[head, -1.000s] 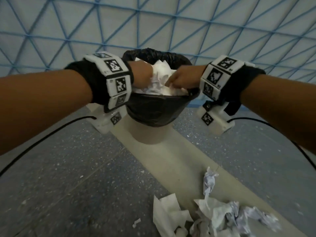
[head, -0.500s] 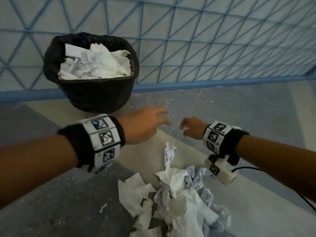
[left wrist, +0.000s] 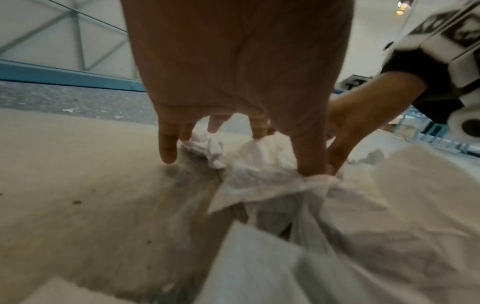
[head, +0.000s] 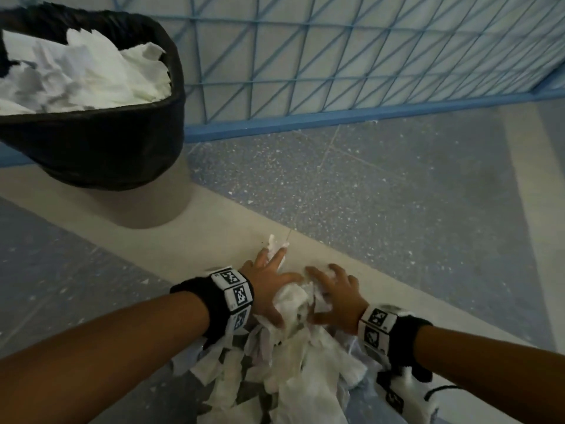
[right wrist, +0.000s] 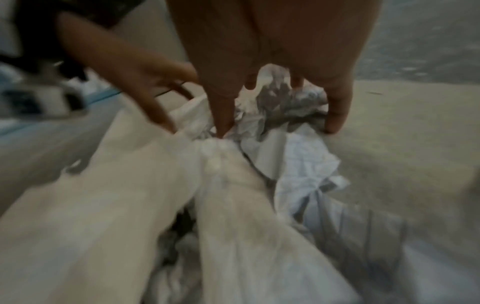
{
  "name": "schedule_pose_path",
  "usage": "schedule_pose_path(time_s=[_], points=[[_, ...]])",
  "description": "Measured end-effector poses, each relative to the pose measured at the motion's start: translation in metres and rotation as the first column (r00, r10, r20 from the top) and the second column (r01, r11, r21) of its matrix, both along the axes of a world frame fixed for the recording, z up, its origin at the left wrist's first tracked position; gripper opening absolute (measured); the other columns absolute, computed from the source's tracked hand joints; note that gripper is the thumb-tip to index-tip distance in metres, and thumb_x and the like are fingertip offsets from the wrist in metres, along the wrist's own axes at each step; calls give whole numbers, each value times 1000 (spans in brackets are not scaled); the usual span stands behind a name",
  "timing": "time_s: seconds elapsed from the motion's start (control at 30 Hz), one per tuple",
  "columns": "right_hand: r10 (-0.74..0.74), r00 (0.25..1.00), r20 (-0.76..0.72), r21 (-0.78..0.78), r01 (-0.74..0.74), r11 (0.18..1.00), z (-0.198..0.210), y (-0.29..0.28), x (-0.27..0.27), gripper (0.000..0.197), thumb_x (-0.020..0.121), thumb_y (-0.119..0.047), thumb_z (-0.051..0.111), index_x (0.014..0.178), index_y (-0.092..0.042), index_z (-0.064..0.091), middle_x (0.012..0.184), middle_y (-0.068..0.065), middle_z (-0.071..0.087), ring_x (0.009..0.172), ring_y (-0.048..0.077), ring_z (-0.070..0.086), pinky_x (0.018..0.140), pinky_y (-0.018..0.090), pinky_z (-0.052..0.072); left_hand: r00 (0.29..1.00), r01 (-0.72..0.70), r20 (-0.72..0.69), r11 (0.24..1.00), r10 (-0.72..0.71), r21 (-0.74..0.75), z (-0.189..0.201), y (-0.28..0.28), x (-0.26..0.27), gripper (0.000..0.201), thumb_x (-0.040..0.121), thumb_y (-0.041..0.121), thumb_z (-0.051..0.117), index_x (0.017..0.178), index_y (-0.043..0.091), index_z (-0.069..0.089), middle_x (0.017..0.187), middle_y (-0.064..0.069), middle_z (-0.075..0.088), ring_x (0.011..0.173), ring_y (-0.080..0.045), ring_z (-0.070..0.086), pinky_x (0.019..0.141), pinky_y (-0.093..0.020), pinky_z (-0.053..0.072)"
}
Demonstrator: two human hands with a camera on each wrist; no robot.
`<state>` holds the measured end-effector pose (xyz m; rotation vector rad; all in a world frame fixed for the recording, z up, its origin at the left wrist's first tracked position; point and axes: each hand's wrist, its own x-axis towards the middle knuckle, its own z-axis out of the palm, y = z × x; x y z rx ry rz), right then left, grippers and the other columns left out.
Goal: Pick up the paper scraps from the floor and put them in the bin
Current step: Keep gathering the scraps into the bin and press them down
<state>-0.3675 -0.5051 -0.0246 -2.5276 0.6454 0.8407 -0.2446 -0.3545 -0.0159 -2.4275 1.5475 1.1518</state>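
Hands meet on the paper scraps (head: pixel 293 371) heaped on the floor (head: pixel 397 191): left hand (head: pixel 269 286) spreads its fingers over the pile's far end, right hand (head: pixel 336 298) curls around crumpled pieces beside it; the black-lined bin (head: pixel 91 148), full of paper, stands well apart by the blue grid wall (head: pixel 336 56)

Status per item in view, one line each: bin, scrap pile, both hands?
bin: upright on the floor, black liner, heaped with white paper near the rim.
paper scraps: loose crumpled pile on the floor, not yet lifted.
left hand: on the far end of the pile, fingers spread and reaching down into paper.
right hand: on the pile beside the left, fingers curling into crumpled paper.
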Motion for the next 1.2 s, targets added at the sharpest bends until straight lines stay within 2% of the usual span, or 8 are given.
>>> schedule_pose_path(time_s=[0.2, 0.33, 0.63, 0.73, 0.83, 0.93, 1.07, 1.2], points=[[296, 953, 65, -98, -289, 952, -1, 14, 4, 46, 90, -32, 49, 134, -30, 39, 142, 12, 30, 122, 35, 33, 104, 42, 32, 991, 59, 125, 995, -48, -85, 0, -1, -15, 48, 87, 30, 57, 131, 16, 44, 148, -10, 25, 133, -37, 25, 109, -41, 27], [157, 971, 182, -27, -155, 988, 16, 5, 27, 33, 89, -18, 50, 122, -12, 53, 123, 18, 46, 112, 34, 50, 93, 32, 38, 975, -220, -40, 950, 217, -222, 11, -1, 0, 33, 91, 19, 52, 121, 6, 52, 129, -17, 52, 120, -31, 50, 96, -34, 39], [-313, 805, 505, 332, 154, 931, 83, -4, 108, 18, 83, -10, 64, 100, -13, 59, 90, 6, 54, 86, 18, 51, 74, 26, 38, 743, -662, -367, 534, 560, -526, 97, 44, 56, 28, 86, 16, 63, 112, 7, 57, 110, -15, 65, 98, -24, 62, 79, -27, 45], [-463, 694, 552, 542, 123, 831, 125, 11, 146, 11, 84, -4, 59, 86, -14, 56, 82, 7, 54, 76, 20, 51, 66, 31, 43, 713, -670, -416, 372, 564, -643, 144, 69, 72, 37, 85, 17, 64, 119, 9, 53, 118, -13, 64, 108, -26, 62, 96, -39, 50], [-558, 603, 570, 678, 38, 734, 172, 36, 184, 17, 83, 4, 51, 98, -3, 56, 81, 12, 50, 68, 21, 48, 65, 34, 44, 697, -613, -403, 201, 593, -764, 196, 97, 93, 31, 83, 21, 66, 112, 12, 56, 112, -12, 67, 103, -23, 64, 95, -40, 49], [-555, 548, 626, 694, -68, 717, 218, 72, 223, 20, 77, 6, 52, 80, -14, 52, 67, 5, 45, 60, 19, 44, 60, 35, 43, 686, -562, -372, 130, 625, -817, 232, 129, 117, 24, 77, 20, 70, 98, 20, 58, 102, -9, 70, 95, -20, 65, 93, -40, 49], [-379, 502, 778, 502, -133, 855, 249, 120, 267, 15, 56, -17, 59, 65, -24, 49, 68, -2, 51, 80, 23, 52, 78, 44, 49, 575, -537, -193, 189, 795, -822, 247, 167, 149, 29, 71, 26, 71, 99, 20, 65, 105, -9, 71, 98, -24, 65, 90, -37, 50], [-91, 677, 730, 332, -236, 913, 246, 161, 283, 33, 75, -7, 60, 106, -18, 60, 97, 4, 54, 101, 25, 55, 93, 39, 49, 557, -564, 194, 539, 808, -625, 233, 183, 165, 40, 71, 46, 65, 88, 10, 67, 93, -16, 63, 92, -27, 58, 73, -25, 31]])
